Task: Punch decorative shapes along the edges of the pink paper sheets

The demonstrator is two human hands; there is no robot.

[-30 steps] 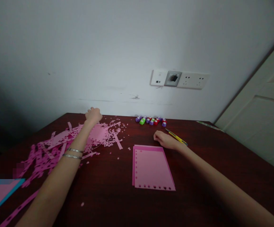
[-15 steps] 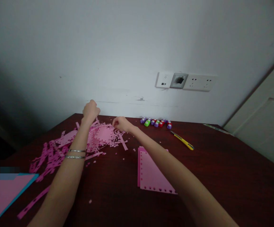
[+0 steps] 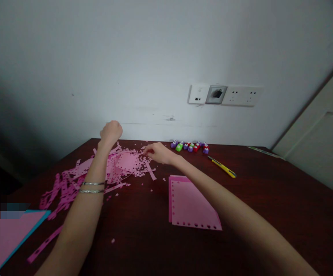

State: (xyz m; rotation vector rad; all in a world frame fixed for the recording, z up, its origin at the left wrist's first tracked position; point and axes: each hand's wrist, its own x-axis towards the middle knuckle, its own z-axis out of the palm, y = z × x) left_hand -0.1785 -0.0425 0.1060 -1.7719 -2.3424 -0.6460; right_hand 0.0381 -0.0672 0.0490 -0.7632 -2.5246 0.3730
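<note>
probably light, limp and easily torn, the pink paper scraps (image 3: 127, 161) are lying on the bench (image 3: 132, 234), best pinched by their edges, while the left hand (image 3: 111, 131) is hiding its fingers and the right hand (image 3: 158, 153) is half-curling, any hold unclear.

Left hand (image 3: 111, 131) near pink paper scraps (image 3: 127, 161), right hand (image 3: 159, 153) beside them, punched pink sheets (image 3: 192, 207), yellow cutter (image 3: 224, 168)

Pink paper scraps (image 3: 113, 172) — heaped and strewn across a dark red-brown tabletop (image 3: 134, 234).
Darker strips (image 3: 57, 188) pierced with holes are tangled toward the left; a paler piece (image 3: 127, 161) with a dotted border is laid nearly flat toward the right. Tiny cut-outs (image 3: 142, 169) are scattered around it — and a narrow pale strip (image 3: 150, 170) is set aslant at the right edge.
</note>
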